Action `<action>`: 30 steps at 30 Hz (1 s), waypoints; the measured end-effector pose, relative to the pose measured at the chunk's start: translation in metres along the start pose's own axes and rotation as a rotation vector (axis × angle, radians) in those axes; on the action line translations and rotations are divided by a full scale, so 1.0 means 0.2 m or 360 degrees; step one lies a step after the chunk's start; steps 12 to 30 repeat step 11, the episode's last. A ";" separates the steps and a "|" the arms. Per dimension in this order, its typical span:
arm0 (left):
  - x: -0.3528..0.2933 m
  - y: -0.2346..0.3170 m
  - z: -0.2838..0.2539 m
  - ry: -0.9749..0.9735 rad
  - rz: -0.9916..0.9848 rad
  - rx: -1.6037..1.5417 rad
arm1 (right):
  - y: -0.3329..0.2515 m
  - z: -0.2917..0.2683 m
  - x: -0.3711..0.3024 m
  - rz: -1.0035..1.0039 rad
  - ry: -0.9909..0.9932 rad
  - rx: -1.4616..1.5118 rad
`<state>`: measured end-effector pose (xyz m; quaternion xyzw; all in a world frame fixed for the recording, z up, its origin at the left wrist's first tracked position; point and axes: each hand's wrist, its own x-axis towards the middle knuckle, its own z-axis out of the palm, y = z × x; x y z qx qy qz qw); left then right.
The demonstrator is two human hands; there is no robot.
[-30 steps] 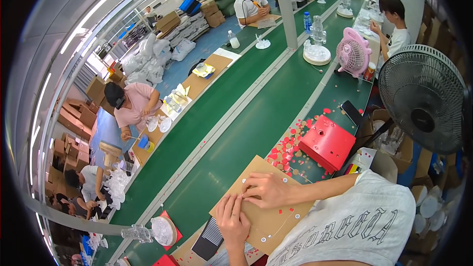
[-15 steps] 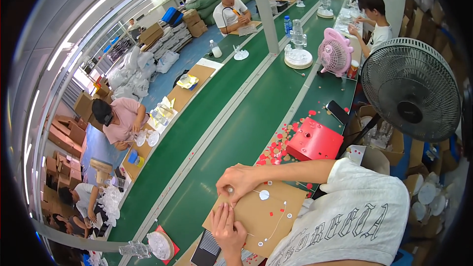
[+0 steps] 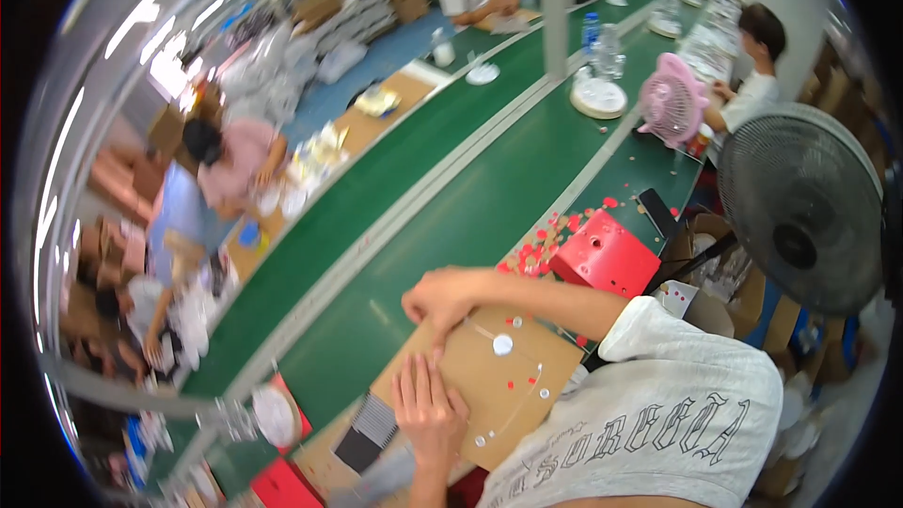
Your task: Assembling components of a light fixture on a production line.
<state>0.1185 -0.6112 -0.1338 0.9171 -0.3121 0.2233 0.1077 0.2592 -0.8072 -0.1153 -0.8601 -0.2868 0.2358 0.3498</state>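
Observation:
A brown cardboard sheet lies tilted in front of me. On it are a white round disc, thin white cord, small white rings and red bits. My right hand curls round the sheet's far left corner, thumb on top and fingers bent over the edge; what lies under those fingers is hidden. Close beside it, my left hand rests flat on the sheet's left part, fingers stretched out. A dark striped flat piece lies just left of that hand.
Beyond the sheet runs a green conveyor table. A red box stands among scattered red and tan discs, near a phone. Pink fan and large black fan are at right. Several co-workers sit along the table.
My right hand has shifted from a white ring on the sheet to the sheet's corner, its fingers now over the edge. My left hand stays flat. The whole view has swung slightly and blurred.

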 end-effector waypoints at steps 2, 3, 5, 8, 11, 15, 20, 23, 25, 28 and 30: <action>0.01 -0.02 -0.03 -0.0054 -0.0003 -0.0054 | 0.09 -0.03 -0.07 -0.0314 0.0262 0.0082; 0.01 -0.03 -0.03 -0.0071 -0.0117 -0.0037 | 0.14 -0.09 -0.12 -0.0418 0.0375 0.0325; 0.03 -0.02 -0.03 0.0002 -0.0008 -0.0113 | 0.38 -0.16 -0.17 -0.0262 0.0618 0.1141; 0.03 -0.07 -0.01 0.0083 -0.0143 -0.0219 | 0.63 0.15 -0.17 -0.0039 0.0075 0.0471; 0.09 -0.15 0.04 0.0290 -0.0292 -0.0624 | 1.06 0.58 -0.27 0.0219 -0.0372 0.1339; 0.09 -0.15 0.04 0.0290 -0.0292 -0.0624 | 1.06 0.58 -0.27 0.0219 -0.0372 0.1339; 0.09 -0.15 0.04 0.0290 -0.0292 -0.0624 | 1.06 0.58 -0.27 0.0219 -0.0372 0.1339; 0.09 -0.15 0.04 0.0290 -0.0292 -0.0624 | 1.06 0.58 -0.27 0.0219 -0.0372 0.1339; 0.09 -0.15 0.04 0.0290 -0.0292 -0.0624 | 1.06 0.58 -0.27 0.0219 -0.0372 0.1339; 0.09 -0.15 0.04 0.0290 -0.0292 -0.0624 | 1.06 0.58 -0.27 0.0219 -0.0372 0.1339; 0.09 -0.15 0.04 0.0290 -0.0292 -0.0624 | 1.06 0.58 -0.27 0.0219 -0.0372 0.1339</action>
